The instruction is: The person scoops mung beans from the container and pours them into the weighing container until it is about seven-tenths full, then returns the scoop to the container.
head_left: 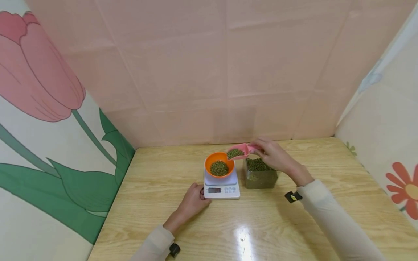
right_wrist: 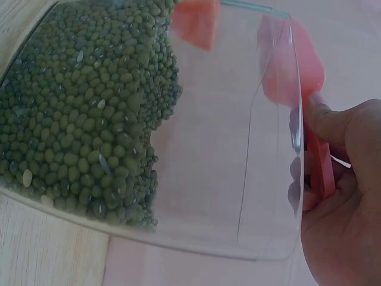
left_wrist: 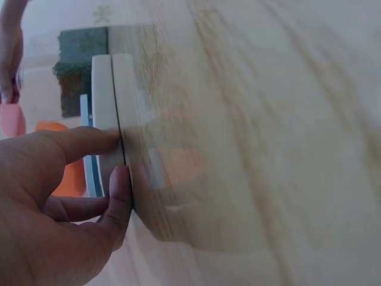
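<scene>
My right hand grips the handle of a pink scoop heaped with green mung beans. The scoop is held in the air, its front end overlapping the right rim of an orange bowl in the head view. More beans lie in the bowl, which sits on a white kitchen scale. At the scale's front left corner, my left hand holds its edge with bent fingers, seen close up in the left wrist view. The scale's display digits are too small to read.
Right of the scale stands a clear container of mung beans, under my right hand. All this rests on a wood-grain table. A pink-covered wall rises behind it, with flower-printed panels at the sides.
</scene>
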Tool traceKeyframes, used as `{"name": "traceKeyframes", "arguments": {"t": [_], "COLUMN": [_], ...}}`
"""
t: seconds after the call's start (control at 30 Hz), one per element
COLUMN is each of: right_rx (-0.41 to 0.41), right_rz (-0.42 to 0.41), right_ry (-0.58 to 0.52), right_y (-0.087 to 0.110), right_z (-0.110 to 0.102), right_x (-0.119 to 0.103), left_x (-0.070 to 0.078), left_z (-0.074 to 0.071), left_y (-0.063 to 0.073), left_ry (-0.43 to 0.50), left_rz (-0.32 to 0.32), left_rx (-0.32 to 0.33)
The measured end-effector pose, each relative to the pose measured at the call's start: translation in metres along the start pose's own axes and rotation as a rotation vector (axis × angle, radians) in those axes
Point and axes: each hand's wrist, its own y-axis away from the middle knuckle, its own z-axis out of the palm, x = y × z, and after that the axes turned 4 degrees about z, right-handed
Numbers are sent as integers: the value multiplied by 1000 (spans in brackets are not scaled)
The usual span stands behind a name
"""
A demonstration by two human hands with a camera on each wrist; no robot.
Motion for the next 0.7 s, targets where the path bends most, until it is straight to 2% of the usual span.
{"name": "traceKeyframes", "arguments": {"t": [0.7], "right_rx": [-51], "right_rz": [-38], "right_ry": [60], "right_y": [-7], "right_z": [7], "right_x": [-11], "left_x": [-1], "left_z": [0], "left_y": [2], "left_ry": [17], "left_rz": [-3], "left_rx": [2]}}
